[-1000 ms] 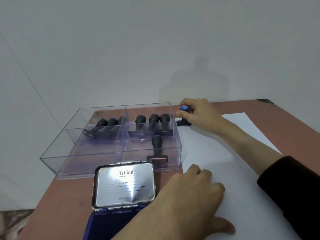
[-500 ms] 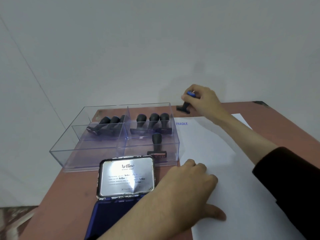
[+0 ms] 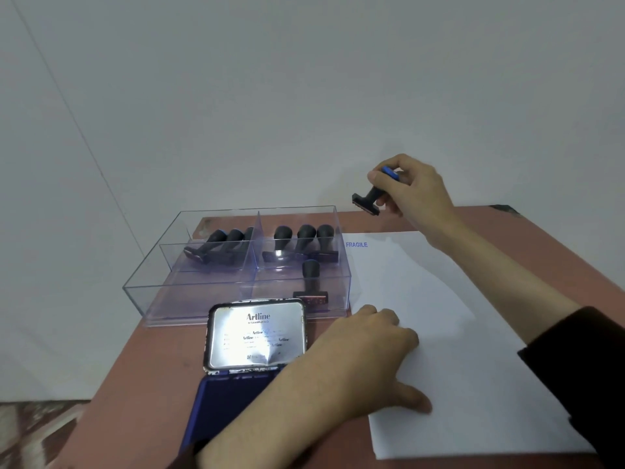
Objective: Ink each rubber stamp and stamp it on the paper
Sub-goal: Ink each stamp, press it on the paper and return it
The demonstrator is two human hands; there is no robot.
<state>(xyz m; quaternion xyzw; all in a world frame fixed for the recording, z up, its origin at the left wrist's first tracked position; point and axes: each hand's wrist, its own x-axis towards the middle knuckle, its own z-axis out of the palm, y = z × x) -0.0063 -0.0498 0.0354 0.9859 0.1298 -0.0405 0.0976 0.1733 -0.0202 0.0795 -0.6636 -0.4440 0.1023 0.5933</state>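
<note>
"FRAGILE" in blue on the paper (image 3: 439,316); "Artline" on the stamp pad lid (image 3: 257,336)

Black stamp (image 3: 369,197) with a blue cap, blue FRAGILE print (image 3: 356,244) on white paper (image 3: 466,350). Deep blue ink pad (image 3: 230,407), shiny silver lid (image 3: 257,336), reddish-brown bench (image 3: 135,384), black stamps (image 3: 304,242) in the clear tray (image 3: 143,301).

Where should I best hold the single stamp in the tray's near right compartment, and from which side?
Probably grip the single stamp by its rounded black handle, from above: it stands handle-up on its base, and the clear tray walls it in.
</note>
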